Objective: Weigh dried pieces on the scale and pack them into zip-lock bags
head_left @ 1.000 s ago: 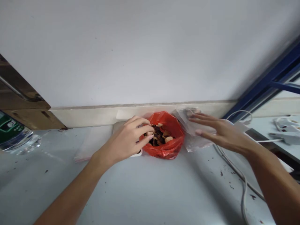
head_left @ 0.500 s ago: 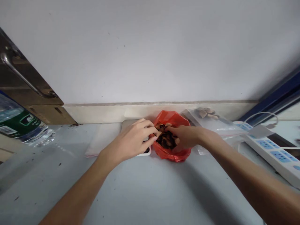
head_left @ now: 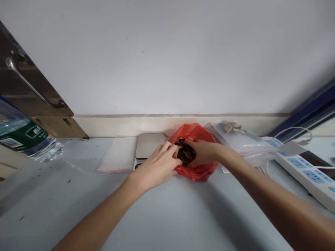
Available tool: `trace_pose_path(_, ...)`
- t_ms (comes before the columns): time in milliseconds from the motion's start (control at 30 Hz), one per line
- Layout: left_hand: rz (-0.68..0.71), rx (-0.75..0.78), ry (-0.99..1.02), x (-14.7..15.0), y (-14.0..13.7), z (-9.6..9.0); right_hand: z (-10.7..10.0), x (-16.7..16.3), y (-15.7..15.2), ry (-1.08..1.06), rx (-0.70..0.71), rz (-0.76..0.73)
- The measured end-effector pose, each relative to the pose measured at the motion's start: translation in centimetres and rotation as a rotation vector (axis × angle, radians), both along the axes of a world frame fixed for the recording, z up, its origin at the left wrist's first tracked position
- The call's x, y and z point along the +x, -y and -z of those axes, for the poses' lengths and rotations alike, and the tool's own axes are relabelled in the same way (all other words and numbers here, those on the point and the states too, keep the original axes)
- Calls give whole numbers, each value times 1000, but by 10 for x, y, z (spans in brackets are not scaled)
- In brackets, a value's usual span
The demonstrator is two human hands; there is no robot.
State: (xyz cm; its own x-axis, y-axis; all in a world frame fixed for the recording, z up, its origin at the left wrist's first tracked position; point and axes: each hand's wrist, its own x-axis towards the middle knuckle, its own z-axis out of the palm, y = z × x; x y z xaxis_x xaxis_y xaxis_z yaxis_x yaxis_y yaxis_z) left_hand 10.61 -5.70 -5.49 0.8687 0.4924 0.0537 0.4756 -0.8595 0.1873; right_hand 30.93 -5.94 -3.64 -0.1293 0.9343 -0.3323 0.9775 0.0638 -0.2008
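A red plastic bag (head_left: 200, 173) stands open on the table, with dark brown dried slices (head_left: 185, 155) inside it. My left hand (head_left: 163, 160) is at the bag's left rim, its fingers curled and closed over the edge; the fingertips are partly hidden. Reaching into the mouth from the right, my right hand (head_left: 202, 151) has its fingers bent around some of the slices. Just left of the bag is a small kitchen scale (head_left: 149, 146) with a bare metal plate, its lower part covered by my left hand.
Flat clear bags (head_left: 117, 153) lie left of the scale. To the right, a clear zip bag (head_left: 240, 139) holds pale brown pieces beside a white power strip (head_left: 306, 167) with cables. A large water bottle (head_left: 28, 136) is at far left. The wall (head_left: 167, 69) rises behind.
My left hand has shifted down and closer against the bag, uncovering the scale's plate. The right hand's fingers have gathered the slices toward the left side, and the bag's mouth has narrowed.
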Motion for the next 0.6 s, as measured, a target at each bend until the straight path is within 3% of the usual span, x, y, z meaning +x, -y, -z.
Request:
trace_pose_path(233,25,-101,48,-1,-2,-6,0,-1,-5,39,-33,43)
trace_pose_path(433,58,-136,118,-3,-3,-8,-16,-1,-6,-24,68,102)
trace_pose_path(600,52,-123,122,-9,-8,-10,-22,1,-8,31,-67,97)
